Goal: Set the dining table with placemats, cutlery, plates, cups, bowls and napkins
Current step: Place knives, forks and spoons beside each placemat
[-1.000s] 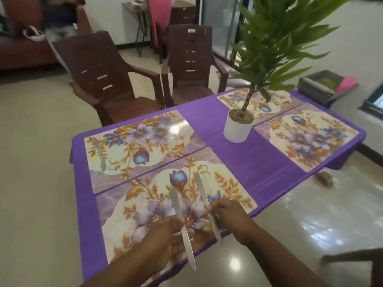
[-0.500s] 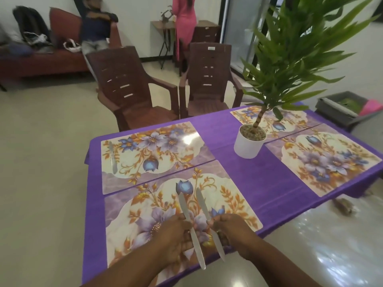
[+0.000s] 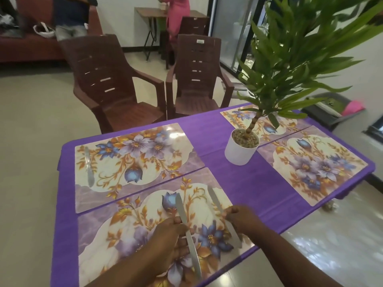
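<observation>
Several floral placemats lie on the purple table [image 3: 228, 129]. Over the near placemat [image 3: 134, 220] my left hand [image 3: 172, 237] holds a silver knife [image 3: 187, 233] by its middle, blade pointing away from me. My right hand [image 3: 241, 217] pinches a second silver knife [image 3: 215, 200] at the placemat's right side, its handle end reaching toward the table's front edge. Another knife [image 3: 88, 165] lies on the left edge of the far left placemat [image 3: 132, 158]. A further knife [image 3: 233, 119] rests on the far right placemat, partly behind the plant.
A white pot with a tall green plant [image 3: 241, 149] stands mid-table, its leaves overhanging the right side. Two brown plastic chairs [image 3: 116, 83] stand behind the table. A grey bin [image 3: 329, 108] sits at the right. People are near a sofa and a desk at the back.
My hands have drawn apart: the right hand carried its knife to the right side of the near placemat, while the left hand keeps the other knife near the middle.
</observation>
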